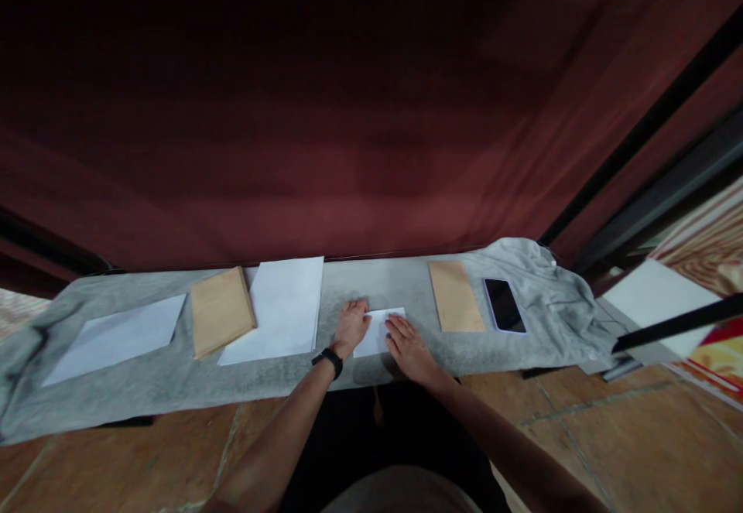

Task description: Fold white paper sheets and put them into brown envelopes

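A small white sheet of paper [374, 333], perhaps folded, lies on the grey cloth in front of me. My left hand [351, 326], with a black band at the wrist, rests along its left edge, fingers stretched out. From the other side, my right hand [408, 347] lies flat with its fingers spread on the paper's right part. Both palms face down, and neither hand grips anything. To the left is a stack of larger white sheets [284, 308]. A flat brown envelope [457, 296] lies to the right of my right hand.
A grey cloth [400, 281] covers the long, narrow surface. Further left are a stack of brown envelopes [221, 312] and another white sheet [116, 336]. A phone [505, 306] lies at the right, near bunched cloth. A dark red wall [371, 149] stands behind.
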Demonstrator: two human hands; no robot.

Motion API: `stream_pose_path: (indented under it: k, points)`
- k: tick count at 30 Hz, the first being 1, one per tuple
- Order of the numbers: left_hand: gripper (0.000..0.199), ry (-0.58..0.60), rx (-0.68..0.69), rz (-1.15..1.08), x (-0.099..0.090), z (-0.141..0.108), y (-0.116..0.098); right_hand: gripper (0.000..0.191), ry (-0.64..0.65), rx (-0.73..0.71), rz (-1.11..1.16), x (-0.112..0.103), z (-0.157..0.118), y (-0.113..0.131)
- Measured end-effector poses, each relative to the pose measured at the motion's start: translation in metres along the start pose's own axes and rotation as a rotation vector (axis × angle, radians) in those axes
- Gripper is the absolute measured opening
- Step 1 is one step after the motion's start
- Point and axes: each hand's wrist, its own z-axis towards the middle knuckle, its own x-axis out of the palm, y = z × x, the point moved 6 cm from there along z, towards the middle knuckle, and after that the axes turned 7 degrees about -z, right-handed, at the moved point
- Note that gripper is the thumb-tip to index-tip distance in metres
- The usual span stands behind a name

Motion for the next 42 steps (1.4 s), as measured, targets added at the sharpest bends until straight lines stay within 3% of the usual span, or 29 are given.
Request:
stream_pose_path:
  k: [7, 10, 12, 15, 18, 24, 32, 37, 42]
  points:
    - [0.027, -0.090, 0.038, -0.018, 0.000, -0.010, -0.009, 0.048, -0.048, 0.036, -0.128, 0.007, 0.003, 0.002]
    - [0.036, -0.141, 0.081, -0.034, 0.016, -0.032, -0.021, 0.049, -0.055, 0.056, -0.143, 0.008, 0.004, 0.000]
    - [0.038, -0.198, 0.207, -0.040, 0.028, -0.054, -0.032, 0.047, -0.042, 0.054, -0.133, 0.009, 0.005, -0.003]
    - [0.045, -0.180, 0.332, 0.054, 0.044, -0.085, -0.038, 0.045, -0.019, 0.020, -0.100, 0.009, 0.011, -0.012]
    - [0.050, -0.136, 0.365, 0.127, 0.046, -0.099, -0.033, 0.043, -0.025, -0.002, -0.061, 0.006, 0.022, -0.022]
    - [0.049, -0.086, 0.379, 0.164, 0.036, -0.091, -0.027, 0.033, -0.035, 0.084, -0.107, 0.003, 0.046, -0.031]
    - [0.049, -0.112, 0.352, 0.172, 0.038, -0.090, -0.023, 0.028, -0.028, 0.095, -0.173, -0.002, 0.050, -0.029]
    - [0.050, -0.104, 0.308, 0.175, 0.043, -0.086, -0.025, 0.033, -0.096, 0.072, -0.123, 0.000, 0.038, -0.018]
    - [0.057, -0.152, 0.254, 0.175, 0.051, -0.075, -0.034, 0.045, -0.062, 0.033, -0.159, 0.013, 0.012, -0.004]
